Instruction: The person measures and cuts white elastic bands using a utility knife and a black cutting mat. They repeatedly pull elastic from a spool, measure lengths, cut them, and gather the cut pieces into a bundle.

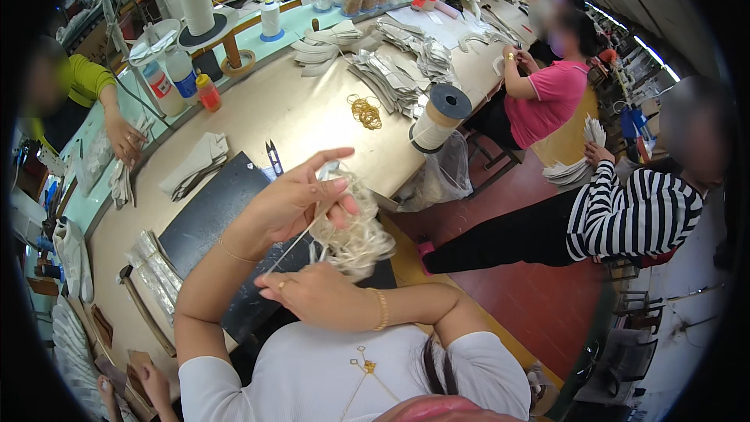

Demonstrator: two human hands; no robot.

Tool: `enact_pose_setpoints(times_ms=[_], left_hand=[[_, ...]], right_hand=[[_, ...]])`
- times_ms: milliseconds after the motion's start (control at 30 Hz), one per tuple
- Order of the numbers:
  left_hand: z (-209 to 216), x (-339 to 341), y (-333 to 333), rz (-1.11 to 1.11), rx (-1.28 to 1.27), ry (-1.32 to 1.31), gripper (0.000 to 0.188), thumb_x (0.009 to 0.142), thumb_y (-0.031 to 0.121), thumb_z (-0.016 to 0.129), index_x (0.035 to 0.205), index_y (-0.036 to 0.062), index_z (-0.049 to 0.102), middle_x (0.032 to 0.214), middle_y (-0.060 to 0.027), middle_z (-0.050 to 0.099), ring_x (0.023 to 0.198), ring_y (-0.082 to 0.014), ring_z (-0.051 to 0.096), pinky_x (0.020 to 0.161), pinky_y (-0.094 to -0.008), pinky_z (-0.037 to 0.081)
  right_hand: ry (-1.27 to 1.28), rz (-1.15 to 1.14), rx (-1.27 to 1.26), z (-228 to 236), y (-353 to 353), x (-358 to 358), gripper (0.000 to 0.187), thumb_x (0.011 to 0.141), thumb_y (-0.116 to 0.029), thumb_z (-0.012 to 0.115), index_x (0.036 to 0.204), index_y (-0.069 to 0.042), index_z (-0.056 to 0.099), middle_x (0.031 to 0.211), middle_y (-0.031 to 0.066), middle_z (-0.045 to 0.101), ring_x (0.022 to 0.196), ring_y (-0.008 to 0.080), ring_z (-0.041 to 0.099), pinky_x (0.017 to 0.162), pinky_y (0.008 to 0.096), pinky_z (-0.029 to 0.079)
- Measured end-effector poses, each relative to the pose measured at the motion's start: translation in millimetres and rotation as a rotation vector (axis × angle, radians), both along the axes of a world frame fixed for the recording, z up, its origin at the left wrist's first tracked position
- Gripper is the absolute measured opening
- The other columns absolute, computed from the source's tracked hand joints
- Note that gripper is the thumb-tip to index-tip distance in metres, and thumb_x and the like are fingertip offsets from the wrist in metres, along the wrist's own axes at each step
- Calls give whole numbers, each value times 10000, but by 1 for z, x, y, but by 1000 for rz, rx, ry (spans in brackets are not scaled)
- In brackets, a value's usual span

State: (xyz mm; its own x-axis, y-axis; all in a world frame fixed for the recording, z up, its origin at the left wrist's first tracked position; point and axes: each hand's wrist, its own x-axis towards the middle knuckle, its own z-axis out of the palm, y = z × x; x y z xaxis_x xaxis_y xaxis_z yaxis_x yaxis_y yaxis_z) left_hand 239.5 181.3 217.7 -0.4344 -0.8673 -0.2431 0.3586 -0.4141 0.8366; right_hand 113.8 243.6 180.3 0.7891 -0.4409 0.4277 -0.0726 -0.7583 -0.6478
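Observation:
A loose bundle of thin cream strips (355, 227) hangs in curls from my left hand (301, 199). Its thumb and fingers close on the top of the bundle, while the index finger points outward. One pale strand runs taut from there down to my right hand (316, 295), whose fingers are pinched together around its lower end. Beneath both hands lies a dark flat board (199, 223) on the table, partly hidden by my forearms. Just beyond my left hand are dark-handled thread snips (273, 158).
Cream cut pieces (197, 162) lie to the left, near a hammer (147, 309). Further off are yellow rubber bands (365, 112), a large spool (441, 117), stacked pieces (387, 78) and a red bottle (208, 94). Co-workers are at the left, far right and right.

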Motion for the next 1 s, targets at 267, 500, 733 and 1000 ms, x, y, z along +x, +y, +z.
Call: enact_pose_setpoints(times_ms=[267,500,733,1000], left_hand=[[27,105,144,775,-359,151,669,791,-67,475,1411,67,261,663,-15,489,455,-39,365,434,-188,284],[44,160,303,976,-862,189,641,929,86,376,1496,164,89,1404,-209,363,1259,-272,390,1078,-356,278],[41,183,313,996,-808,76,616,939,37,383,1489,164,137,1308,-172,459,1162,-259,493,952,-360,435],[-2,50,62,333,153,4,456,1001,244,400,1404,58,296,1098,-143,568,931,-208,604,816,-356,516]], right_hand=[[-400,-708,642,21,-94,-78,405,995,-298,412,948,42,626,700,109,642,462,65,475,475,171,387],[-1231,-526,1320,-127,-261,-121,322,983,-332,441,1063,-50,572,945,33,642,453,58,432,504,216,409],[-712,-767,891,-77,-198,-79,319,975,-295,486,1105,-10,545,587,-90,330,453,-9,282,359,141,213],[-185,9,-83,20,0,15,234,875,-140,558,1078,-36,611,671,59,619,487,204,563,464,289,445]])
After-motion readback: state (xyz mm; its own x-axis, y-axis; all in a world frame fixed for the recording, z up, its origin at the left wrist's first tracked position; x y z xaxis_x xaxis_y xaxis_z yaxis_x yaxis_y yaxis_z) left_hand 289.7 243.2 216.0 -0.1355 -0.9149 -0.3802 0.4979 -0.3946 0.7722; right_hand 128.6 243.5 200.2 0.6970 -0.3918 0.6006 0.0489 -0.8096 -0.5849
